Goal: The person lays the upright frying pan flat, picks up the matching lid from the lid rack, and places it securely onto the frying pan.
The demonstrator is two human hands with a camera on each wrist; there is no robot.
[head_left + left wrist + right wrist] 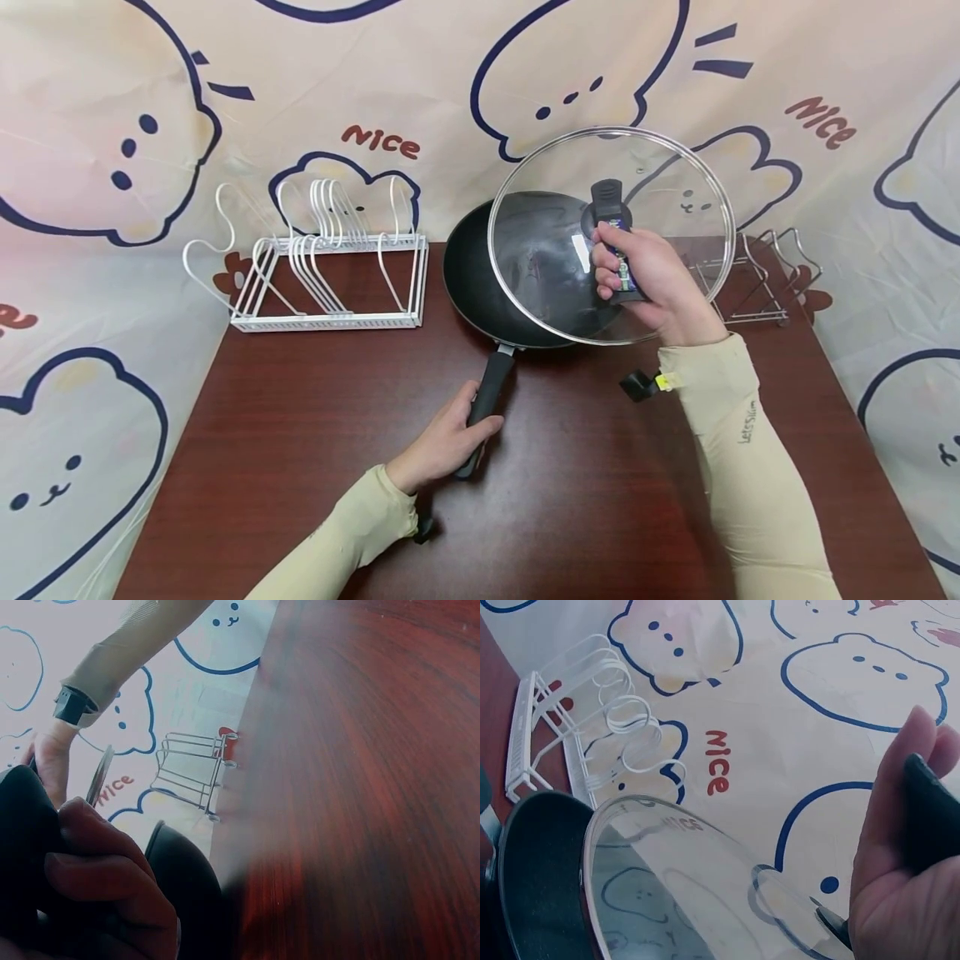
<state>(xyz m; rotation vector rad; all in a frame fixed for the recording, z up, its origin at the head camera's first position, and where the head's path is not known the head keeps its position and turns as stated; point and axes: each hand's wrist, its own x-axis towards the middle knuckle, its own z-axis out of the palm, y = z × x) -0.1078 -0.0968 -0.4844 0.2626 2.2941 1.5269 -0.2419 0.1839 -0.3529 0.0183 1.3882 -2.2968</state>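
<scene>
A black frying pan (480, 275) sits at the back middle of the table, its handle (491, 387) pointing toward me. My left hand (442, 437) grips that handle; in the left wrist view its curled fingers (112, 877) wrap the dark grip. My right hand (648, 271) holds a round glass lid (540, 300) by its black handle (607, 200). The lid is raised and tilted, overlapping the right part of the pan in the head view. In the right wrist view the lid (660, 892) stands beside the pan (540, 877), with a gap of view between hand and rim.
A white rack (330, 321) with several curved dividers stands left of the pan. A smaller metal wire rack (757, 317) stands at the back right, partly seen through the lid. Behind the brown table (570, 500) hangs a cartoon-printed cloth (442, 75).
</scene>
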